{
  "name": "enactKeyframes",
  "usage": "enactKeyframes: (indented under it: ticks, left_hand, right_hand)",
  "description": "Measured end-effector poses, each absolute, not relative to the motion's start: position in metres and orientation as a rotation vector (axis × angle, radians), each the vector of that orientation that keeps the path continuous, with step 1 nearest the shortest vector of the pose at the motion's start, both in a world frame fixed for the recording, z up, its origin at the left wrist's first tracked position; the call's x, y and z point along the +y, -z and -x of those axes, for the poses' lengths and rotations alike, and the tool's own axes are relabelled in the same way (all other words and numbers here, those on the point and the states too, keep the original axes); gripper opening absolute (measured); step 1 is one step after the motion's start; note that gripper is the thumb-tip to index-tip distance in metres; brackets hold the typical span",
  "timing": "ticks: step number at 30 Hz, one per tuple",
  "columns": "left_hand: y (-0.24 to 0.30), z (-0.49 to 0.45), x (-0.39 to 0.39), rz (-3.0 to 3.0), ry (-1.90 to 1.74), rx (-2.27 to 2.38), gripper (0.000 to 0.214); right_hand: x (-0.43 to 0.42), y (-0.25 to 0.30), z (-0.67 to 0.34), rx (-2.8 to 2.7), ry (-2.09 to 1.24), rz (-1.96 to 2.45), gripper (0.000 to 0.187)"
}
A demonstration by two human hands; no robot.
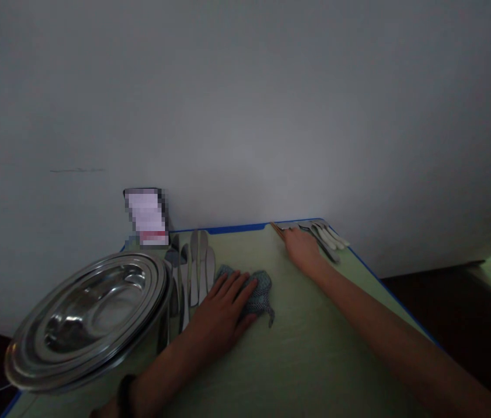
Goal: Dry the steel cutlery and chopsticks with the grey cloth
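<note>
My left hand (224, 310) lies with spread fingers on a grey-blue checked cloth (261, 293), pressed to the pale green table top. Just left of it, several table knives (202, 261) and other metal cutlery lie side by side. My right hand (301, 249) reaches to the table's far edge, its fingers closed around a thin brownish utensil (276, 229); its exact kind is hard to make out. Beside that hand, on the right, is a row of cutlery, including pieces with white handles (330, 237) and a dark metal handle (327, 248).
Nested shiny steel bowls or basins (97, 313) stand at the table's left, overlapping some cutlery. A phone (147, 217) with a blurred screen leans on the grey wall (245, 116) behind. Blue trim (236, 229) borders the table (315, 354).
</note>
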State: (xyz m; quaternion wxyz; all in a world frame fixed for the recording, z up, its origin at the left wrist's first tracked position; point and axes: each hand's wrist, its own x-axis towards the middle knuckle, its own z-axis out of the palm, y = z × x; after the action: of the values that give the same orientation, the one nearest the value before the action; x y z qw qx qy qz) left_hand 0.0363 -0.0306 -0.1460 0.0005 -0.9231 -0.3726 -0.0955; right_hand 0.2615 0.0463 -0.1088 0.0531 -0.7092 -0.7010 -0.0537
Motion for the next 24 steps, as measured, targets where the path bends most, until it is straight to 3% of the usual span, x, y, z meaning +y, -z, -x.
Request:
enactKeyframes:
  ticks: [4, 9, 21, 24]
  left_hand:
    - [0.142, -0.033, -0.035, 2.876, 0.455, -1.223, 0.053]
    - [0.143, -0.018, -0.046, 2.789, 0.585, -1.357, 0.044]
    - [0.151, 0.013, -0.066, 2.611, 0.483, -1.659, 0.061]
    - [0.156, 0.015, -0.062, 2.611, 0.478, -1.672, 0.068]
  right_hand:
    - [0.026, 0.112, -0.242, -2.224, 0.125, 1.964, 0.025]
    - [0.001, 0.135, -0.201, -2.273, -0.188, 1.489, 0.03]
    - [0.013, 0.156, -0.206, -2.141, -0.267, 1.561, 0.023]
    - [0.01, 0.153, -0.211, -2.087, -0.363, 1.369, 0.027]
